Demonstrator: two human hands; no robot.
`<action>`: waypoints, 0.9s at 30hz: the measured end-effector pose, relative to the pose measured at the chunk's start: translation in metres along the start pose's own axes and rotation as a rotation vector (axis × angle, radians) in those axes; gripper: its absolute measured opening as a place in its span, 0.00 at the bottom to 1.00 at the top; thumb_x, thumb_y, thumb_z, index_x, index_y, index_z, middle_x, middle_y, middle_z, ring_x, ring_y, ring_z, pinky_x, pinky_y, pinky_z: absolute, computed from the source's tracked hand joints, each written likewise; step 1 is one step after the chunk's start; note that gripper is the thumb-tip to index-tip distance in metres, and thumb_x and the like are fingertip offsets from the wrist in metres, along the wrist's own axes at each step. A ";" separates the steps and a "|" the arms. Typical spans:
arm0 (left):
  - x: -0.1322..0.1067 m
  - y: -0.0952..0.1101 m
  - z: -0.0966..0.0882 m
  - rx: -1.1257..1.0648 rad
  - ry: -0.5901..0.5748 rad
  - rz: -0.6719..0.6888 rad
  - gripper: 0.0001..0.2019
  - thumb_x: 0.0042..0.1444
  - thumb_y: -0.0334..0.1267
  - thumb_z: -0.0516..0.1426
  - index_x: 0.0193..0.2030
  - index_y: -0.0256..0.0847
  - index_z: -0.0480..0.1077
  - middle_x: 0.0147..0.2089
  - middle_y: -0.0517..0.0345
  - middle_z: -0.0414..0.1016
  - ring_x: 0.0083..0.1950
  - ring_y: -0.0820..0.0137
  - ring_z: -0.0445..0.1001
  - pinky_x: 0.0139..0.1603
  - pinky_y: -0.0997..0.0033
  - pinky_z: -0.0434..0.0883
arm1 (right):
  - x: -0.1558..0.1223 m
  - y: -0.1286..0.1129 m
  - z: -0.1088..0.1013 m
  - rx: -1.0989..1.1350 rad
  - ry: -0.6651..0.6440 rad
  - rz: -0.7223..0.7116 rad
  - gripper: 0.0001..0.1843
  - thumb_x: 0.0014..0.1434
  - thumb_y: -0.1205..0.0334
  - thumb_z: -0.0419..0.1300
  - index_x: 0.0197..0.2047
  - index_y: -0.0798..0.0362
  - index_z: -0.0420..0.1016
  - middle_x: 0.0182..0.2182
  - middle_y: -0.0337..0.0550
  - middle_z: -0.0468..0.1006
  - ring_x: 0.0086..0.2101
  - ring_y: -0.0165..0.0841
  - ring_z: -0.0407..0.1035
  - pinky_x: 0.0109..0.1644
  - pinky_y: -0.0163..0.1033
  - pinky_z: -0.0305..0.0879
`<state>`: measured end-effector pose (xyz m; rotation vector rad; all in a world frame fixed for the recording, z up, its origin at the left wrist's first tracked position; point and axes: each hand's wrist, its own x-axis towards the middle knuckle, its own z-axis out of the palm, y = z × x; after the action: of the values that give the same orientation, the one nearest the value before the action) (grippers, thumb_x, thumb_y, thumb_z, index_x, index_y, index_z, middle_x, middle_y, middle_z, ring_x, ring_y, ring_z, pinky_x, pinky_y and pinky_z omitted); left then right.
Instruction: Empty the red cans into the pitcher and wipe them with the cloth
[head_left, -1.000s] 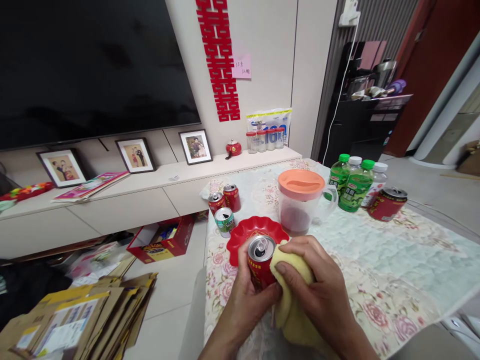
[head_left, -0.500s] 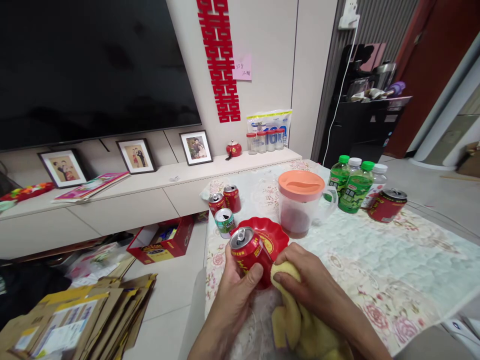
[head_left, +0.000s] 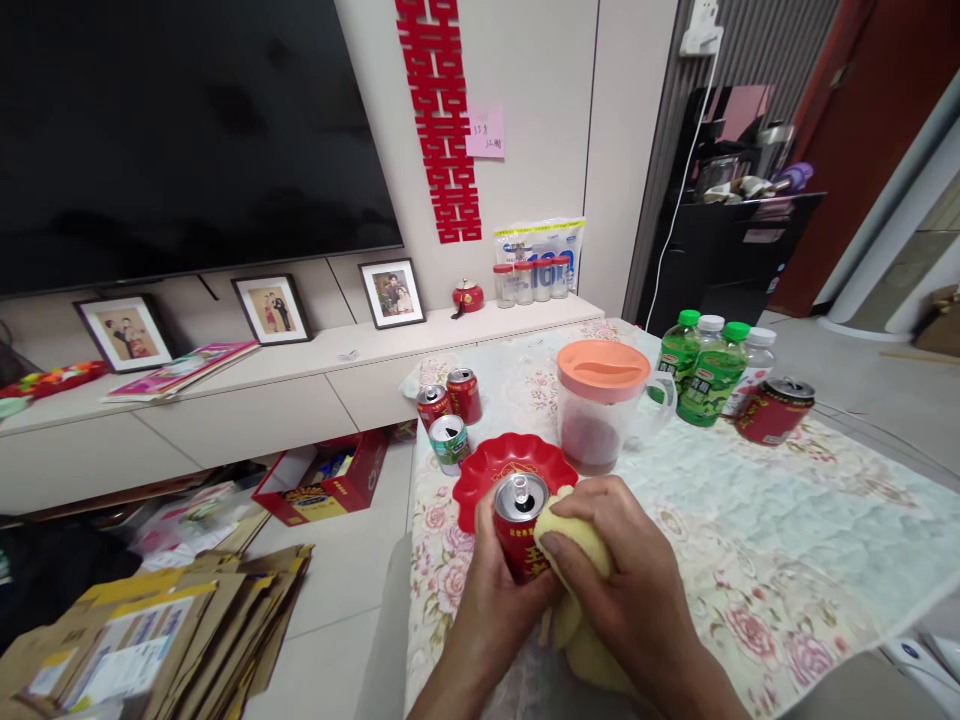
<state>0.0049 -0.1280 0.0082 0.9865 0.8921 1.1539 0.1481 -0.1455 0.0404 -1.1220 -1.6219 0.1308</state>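
A red drink can (head_left: 517,545) with an opened silver top is gripped in my left hand (head_left: 499,610), fingers wrapped around its side. My right hand (head_left: 619,575) clutches a yellow cloth (head_left: 574,530) and presses it against the can's right side; the rest of the cloth hangs below the hand. Just behind the can lies a red scalloped plate (head_left: 480,465), partly covered by the can and hands. Beyond the plate on the left stand two more red cans (head_left: 463,397) and a green-and-white can (head_left: 449,446).
A clear pitcher (head_left: 592,430) with an orange lid stands behind my right hand. Several bottles (head_left: 709,385) and another red can (head_left: 774,411) are at the right on the flowered tablecloth (head_left: 750,520). Folded cardboard (head_left: 172,630) and a red box (head_left: 322,490) lie on the floor.
The held can has shifted right and a little lower, tilted and turned so its top faces me more. Both hands moved with it, the cloth staying against its side. More of the plate shows.
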 end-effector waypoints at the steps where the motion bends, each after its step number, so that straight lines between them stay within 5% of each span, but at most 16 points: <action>1: 0.001 -0.003 -0.001 0.072 0.043 0.052 0.45 0.43 0.36 0.76 0.66 0.47 0.60 0.59 0.46 0.78 0.58 0.50 0.78 0.59 0.53 0.72 | -0.002 -0.003 0.002 -0.020 -0.012 -0.018 0.06 0.64 0.68 0.63 0.43 0.47 0.76 0.38 0.41 0.76 0.38 0.33 0.76 0.41 0.36 0.74; 8: -0.001 -0.010 0.004 0.284 0.341 0.336 0.32 0.52 0.39 0.71 0.63 0.46 0.69 0.59 0.44 0.72 0.62 0.48 0.71 0.67 0.48 0.63 | -0.011 -0.014 0.011 -0.112 -0.035 -0.128 0.07 0.65 0.70 0.60 0.42 0.49 0.76 0.37 0.43 0.73 0.33 0.32 0.73 0.34 0.35 0.73; 11: -0.004 -0.004 0.006 0.144 0.258 0.214 0.39 0.43 0.36 0.76 0.62 0.47 0.67 0.56 0.47 0.75 0.61 0.48 0.74 0.66 0.49 0.67 | -0.006 -0.006 0.008 -0.046 0.039 -0.069 0.04 0.64 0.67 0.63 0.41 0.48 0.75 0.37 0.41 0.75 0.36 0.32 0.75 0.38 0.35 0.73; 15: -0.012 0.007 0.008 -0.102 -0.014 -0.059 0.45 0.42 0.36 0.76 0.65 0.50 0.60 0.53 0.52 0.81 0.53 0.51 0.82 0.55 0.52 0.76 | 0.003 0.008 -0.001 0.071 0.039 0.109 0.02 0.66 0.62 0.62 0.39 0.48 0.75 0.36 0.39 0.77 0.37 0.32 0.76 0.42 0.35 0.72; 19: -0.016 0.016 0.012 -0.184 -0.151 -0.062 0.45 0.39 0.37 0.78 0.63 0.48 0.65 0.55 0.48 0.83 0.56 0.49 0.81 0.56 0.53 0.77 | 0.007 0.017 -0.014 0.077 0.006 0.251 0.04 0.68 0.59 0.61 0.40 0.47 0.76 0.37 0.38 0.78 0.38 0.33 0.75 0.43 0.37 0.70; 27: -0.003 0.036 0.008 -0.145 0.086 0.060 0.53 0.40 0.42 0.78 0.71 0.50 0.58 0.58 0.45 0.82 0.59 0.44 0.81 0.58 0.51 0.79 | -0.004 0.047 -0.019 -0.325 -0.146 0.340 0.11 0.71 0.58 0.54 0.39 0.49 0.76 0.38 0.48 0.75 0.42 0.45 0.69 0.48 0.50 0.66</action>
<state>0.0012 -0.1283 0.0449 0.8551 0.8392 1.3018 0.1907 -0.1313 0.0173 -1.6698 -1.6035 0.1774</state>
